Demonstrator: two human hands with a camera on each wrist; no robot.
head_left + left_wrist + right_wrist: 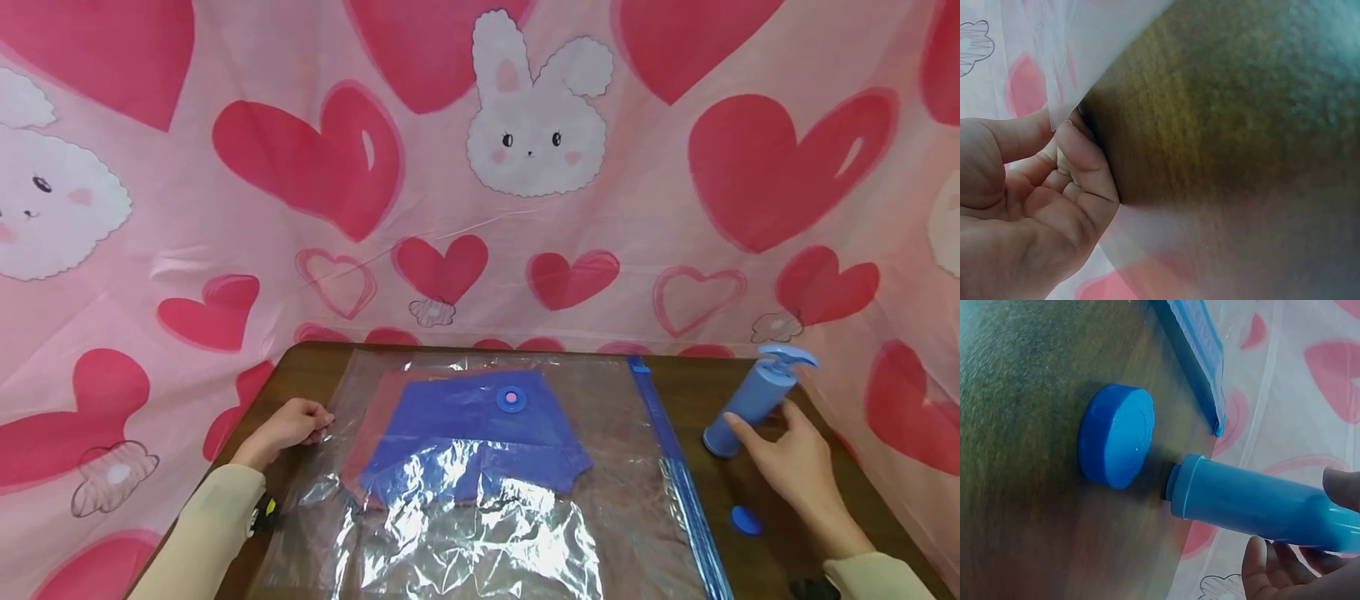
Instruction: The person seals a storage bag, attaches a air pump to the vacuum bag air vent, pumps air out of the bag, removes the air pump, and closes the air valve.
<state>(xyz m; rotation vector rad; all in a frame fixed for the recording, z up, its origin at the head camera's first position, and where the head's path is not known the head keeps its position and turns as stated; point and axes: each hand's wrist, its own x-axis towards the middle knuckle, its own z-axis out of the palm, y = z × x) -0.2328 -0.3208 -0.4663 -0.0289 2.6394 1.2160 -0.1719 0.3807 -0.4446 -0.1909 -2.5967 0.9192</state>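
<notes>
A clear vacuum storage bag (622, 517) lies flat on the table, with folded blue cloth (450, 417) and reddish cloth (367, 458) inside it. Over the blue cloth sits the bag's round blue valve (512, 399), pinkish at its centre. At the bag's left edge my left hand (292, 425) pinches the plastic film (1094, 56) between thumb and forefinger. My right hand (798, 458) holds a light blue hand pump (750, 404) by its barrel, thumb on one side and fingers on the other. The pump stands tilted, its handle at the top.
A blue round cap (746, 521) lies on the brown wooden table (678, 371), near my right wrist. Along the bag's right side runs a blue zip strip (678, 475). Behind the table hangs a pink cloth (450, 208) with hearts and rabbits.
</notes>
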